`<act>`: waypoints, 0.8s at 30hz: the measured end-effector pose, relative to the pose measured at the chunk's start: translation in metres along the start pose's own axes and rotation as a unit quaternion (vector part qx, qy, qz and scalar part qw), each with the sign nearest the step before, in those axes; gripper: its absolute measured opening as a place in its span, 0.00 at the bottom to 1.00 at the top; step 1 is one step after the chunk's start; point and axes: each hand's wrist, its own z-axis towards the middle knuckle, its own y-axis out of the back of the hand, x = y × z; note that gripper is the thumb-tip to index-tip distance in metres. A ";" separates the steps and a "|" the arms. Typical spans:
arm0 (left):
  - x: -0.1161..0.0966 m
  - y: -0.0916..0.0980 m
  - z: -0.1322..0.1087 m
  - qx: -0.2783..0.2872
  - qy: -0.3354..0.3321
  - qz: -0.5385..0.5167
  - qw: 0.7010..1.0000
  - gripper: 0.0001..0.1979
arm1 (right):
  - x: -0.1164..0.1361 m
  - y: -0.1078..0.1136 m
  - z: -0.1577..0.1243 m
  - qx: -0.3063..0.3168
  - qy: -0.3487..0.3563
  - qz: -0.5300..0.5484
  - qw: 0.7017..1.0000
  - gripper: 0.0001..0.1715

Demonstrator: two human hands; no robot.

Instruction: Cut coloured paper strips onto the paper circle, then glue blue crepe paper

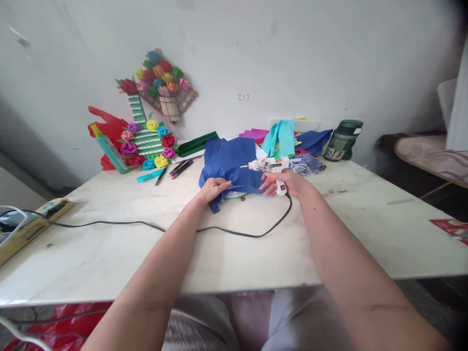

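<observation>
A large blue sheet point(234, 161), paper or thin cloth, lies crumpled and draped at the middle of the table. My left hand point(215, 189) is closed on its near left edge, the fingertips partly hidden in the folds. In my right hand point(288, 183) is a white hot glue gun point(275, 165), fingers wrapped round its handle by the orange trigger. Its metal nozzle points left, just over the sheet. A bit of something white and green point(236, 195) shows under the sheet's near edge; the rest is covered.
A black cord point(234, 231) runs from the glue gun leftward under my left forearm. Around the back stand a paper-flower guitar point(148, 141), a glue bottle point(111, 150), pens point(182, 168), coloured sheets point(280, 138), a yarn bundle point(307, 165) and a dark green bottle point(343, 140).
</observation>
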 end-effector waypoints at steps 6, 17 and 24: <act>0.002 0.000 -0.002 0.029 -0.055 0.017 0.998 0.17 | 0.006 0.006 -0.004 0.025 0.059 0.039 0.997 0.16; 0.002 -0.002 -0.003 0.017 -0.073 0.061 0.995 0.19 | -0.002 -0.026 0.013 0.025 0.081 0.208 0.974 0.11; 0.003 -0.003 -0.007 0.000 -0.081 0.069 0.994 0.21 | -0.032 -0.039 0.029 0.011 0.021 0.295 0.955 0.11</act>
